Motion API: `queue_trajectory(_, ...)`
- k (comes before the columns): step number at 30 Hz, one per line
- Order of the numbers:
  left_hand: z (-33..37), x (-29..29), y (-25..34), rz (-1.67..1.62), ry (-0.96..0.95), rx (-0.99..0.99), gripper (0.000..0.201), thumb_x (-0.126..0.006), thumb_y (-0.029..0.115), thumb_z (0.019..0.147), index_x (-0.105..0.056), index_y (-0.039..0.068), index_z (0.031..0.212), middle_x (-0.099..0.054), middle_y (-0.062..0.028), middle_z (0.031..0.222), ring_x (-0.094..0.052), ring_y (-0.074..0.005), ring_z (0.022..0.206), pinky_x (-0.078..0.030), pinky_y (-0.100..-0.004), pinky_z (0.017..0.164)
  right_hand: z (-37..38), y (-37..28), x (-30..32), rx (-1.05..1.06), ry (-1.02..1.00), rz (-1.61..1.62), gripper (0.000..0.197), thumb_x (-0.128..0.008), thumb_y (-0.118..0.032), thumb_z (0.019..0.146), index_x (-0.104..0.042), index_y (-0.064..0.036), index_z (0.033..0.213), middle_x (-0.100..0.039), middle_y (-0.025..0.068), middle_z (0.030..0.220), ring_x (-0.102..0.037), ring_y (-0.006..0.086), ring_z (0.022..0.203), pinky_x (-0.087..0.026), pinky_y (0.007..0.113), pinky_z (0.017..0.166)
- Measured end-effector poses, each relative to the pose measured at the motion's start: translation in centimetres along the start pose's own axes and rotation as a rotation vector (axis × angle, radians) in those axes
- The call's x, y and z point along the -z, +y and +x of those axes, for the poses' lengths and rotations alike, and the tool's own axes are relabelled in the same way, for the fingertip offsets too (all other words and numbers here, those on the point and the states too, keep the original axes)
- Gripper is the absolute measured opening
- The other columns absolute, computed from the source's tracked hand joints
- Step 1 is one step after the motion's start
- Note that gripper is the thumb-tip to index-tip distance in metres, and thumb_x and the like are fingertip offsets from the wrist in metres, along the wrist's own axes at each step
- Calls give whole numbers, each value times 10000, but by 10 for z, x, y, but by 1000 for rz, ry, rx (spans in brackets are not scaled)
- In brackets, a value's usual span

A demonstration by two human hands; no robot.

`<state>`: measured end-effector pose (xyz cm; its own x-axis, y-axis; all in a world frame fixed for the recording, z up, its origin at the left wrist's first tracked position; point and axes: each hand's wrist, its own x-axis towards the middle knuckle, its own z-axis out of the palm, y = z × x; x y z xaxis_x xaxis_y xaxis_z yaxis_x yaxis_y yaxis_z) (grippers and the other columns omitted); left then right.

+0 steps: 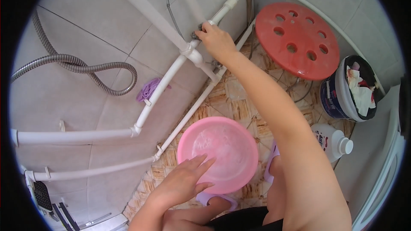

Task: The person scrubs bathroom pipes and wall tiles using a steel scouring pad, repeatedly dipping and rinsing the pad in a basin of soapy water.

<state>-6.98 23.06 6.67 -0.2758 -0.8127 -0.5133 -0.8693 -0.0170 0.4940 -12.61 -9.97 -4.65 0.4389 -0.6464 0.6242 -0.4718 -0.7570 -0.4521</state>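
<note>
My right hand (216, 42) reaches far forward to the white wall pipe (223, 10). Its fingers are closed around a small dark grey thing (196, 35) at the pipe, mostly hidden, so I cannot tell its kind. A pink plastic basin (252, 149) stands on the floor before me, holding cloudy, foamy water (216, 143). Over the basin's near left rim hovers my left hand (182, 182), fingers stretched out and holding nothing.
A round red stool (299, 62) with holes stands back right, beside a bin (338, 92) with tissues. A white bottle (329, 139) is near my right arm. White pipes line the wall; a purple mesh (150, 89) and metal hose (109, 66) hang there.
</note>
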Motion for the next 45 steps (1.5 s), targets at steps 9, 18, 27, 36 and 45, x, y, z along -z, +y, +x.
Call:
queue_trajectory(9, 10, -10, -13, -16, -46, 52, 605, -621, 300, 845, -378, 142, 1376, -412, -195, 1367, -431, -368, 1218, -368, -409, 1007, -26, 2, -4, -293, -1, 385, 183, -582, -142, 817, -679, -41, 934, -583, 152, 898, -581, 321, 856, -465, 399, 778)
queue_trajectory(18, 11, -10, -29, -1, -77, 149, 606, -631, 310, 837, -390, 152, 1371, -419, -179, 1368, -425, -348, 1233, -363, -390, 1017, -242, -49, -32, 68, -940, 593, 275, -612, -134, 780, -605, -62, 1045, -526, 155, 1065, -544, 327, 1002, -454, 416, 851)
queue_trajectory(27, 17, -12, -29, -72, -85, 100, 579, -599, 274, 848, -393, 90, 1357, -412, -219, 1355, -394, -352, 1255, -333, -409, 1038, -293, -30, -83, 442, -1099, -192, 306, -533, -117, 799, -555, -42, 1095, -487, 122, 1173, -519, 308, 1084, -513, 385, 822)
queue_trajectory(36, 15, -10, -26, -53, -61, -1, 599, -626, 258, 826, -394, 115, 1359, -410, -195, 1363, -430, -361, 1210, -355, -402, 1015, -236, 23, -76, 574, -1043, -204, 246, -508, -113, 800, -554, -62, 1036, -493, 91, 1158, -524, 255, 1031, -516, 348, 789)
queue_trajectory(45, 13, -19, -35, -97, -80, 7, 671, -635, 310, 814, -352, 96, 1383, -421, -199, 1351, -402, -336, 1245, -328, -434, 1027, -203, 76, -61, 418, -1007, -395, 228, -531, -118, 779, -578, -117, 1001, -481, 75, 1168, -478, 252, 1077, -455, 376, 864)
